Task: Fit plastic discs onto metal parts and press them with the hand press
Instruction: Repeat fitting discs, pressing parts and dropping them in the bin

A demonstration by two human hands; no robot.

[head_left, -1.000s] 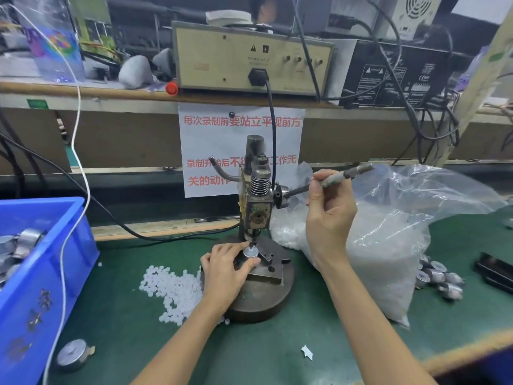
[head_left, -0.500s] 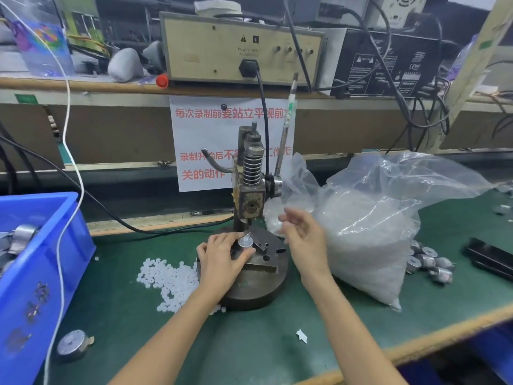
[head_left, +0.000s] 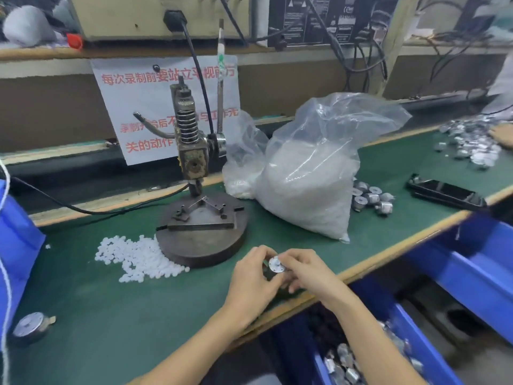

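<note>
A small round metal part (head_left: 275, 265) with a silver face sits between both hands near the table's front edge. My left hand (head_left: 252, 279) grips its body from the left. My right hand (head_left: 302, 269) pinches its top from the right. Behind them stands the hand press (head_left: 191, 151) on its round base (head_left: 202, 243), its fixture bare and its lever (head_left: 220, 79) upright. A heap of white plastic discs (head_left: 133, 255) lies left of the base.
A clear bag of white discs (head_left: 308, 176) stands right of the press, with loose metal parts (head_left: 372, 200) beside it. Blue bins (head_left: 416, 354) holding metal parts sit below the front edge, another blue bin (head_left: 16, 240) at left. One metal part (head_left: 29, 327) lies at front left.
My left hand lifted the metal part off the press fixture and brought it to the front edge. My right hand left the lever, which swung upright, and joined the part.
</note>
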